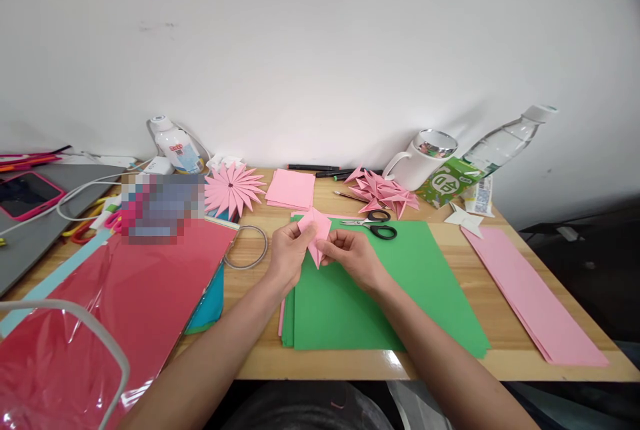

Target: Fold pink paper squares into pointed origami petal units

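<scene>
Over the green sheets (423,270), left hand (290,250) and right hand (354,258), fingers closed, pinched the folded pink paper (321,225); aligning edges pre-crease seemed smart imo.

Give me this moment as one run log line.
left hand: holds folded pink paper | right hand: pinches its lower part | beneath: green sheets
</scene>
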A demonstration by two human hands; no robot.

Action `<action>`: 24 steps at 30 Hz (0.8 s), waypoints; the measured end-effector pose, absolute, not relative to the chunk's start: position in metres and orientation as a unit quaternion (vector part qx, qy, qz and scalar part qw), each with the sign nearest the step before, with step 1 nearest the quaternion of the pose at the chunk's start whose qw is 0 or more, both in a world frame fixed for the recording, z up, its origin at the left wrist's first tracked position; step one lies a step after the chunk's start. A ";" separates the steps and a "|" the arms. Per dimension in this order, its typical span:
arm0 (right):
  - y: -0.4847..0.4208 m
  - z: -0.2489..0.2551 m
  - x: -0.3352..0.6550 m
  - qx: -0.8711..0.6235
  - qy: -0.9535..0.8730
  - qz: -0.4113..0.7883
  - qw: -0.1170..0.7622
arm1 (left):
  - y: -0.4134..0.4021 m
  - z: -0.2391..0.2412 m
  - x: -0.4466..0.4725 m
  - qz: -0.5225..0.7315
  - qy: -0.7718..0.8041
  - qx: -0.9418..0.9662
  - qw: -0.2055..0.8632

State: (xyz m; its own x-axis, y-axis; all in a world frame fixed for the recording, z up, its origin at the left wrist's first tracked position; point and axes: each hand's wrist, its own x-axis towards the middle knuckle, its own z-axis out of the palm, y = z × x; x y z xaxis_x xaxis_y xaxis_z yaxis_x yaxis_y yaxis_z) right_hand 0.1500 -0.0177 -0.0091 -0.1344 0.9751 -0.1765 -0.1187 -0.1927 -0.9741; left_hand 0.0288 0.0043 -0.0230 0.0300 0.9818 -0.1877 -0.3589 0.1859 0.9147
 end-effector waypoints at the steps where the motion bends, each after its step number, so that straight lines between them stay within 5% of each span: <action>1: -0.018 -0.009 0.150 -0.478 -0.447 0.607 0.451 | 0.004 -0.023 0.029 0.537 0.445 0.347 0.627; 9: -0.023 -0.008 0.146 -0.454 -0.449 0.661 0.395 | 0.006 -0.021 0.027 0.551 0.466 0.349 0.598; 24: -0.024 -0.011 0.144 -0.461 -0.439 0.642 0.428 | 0.005 -0.021 0.028 0.565 0.458 0.408 0.552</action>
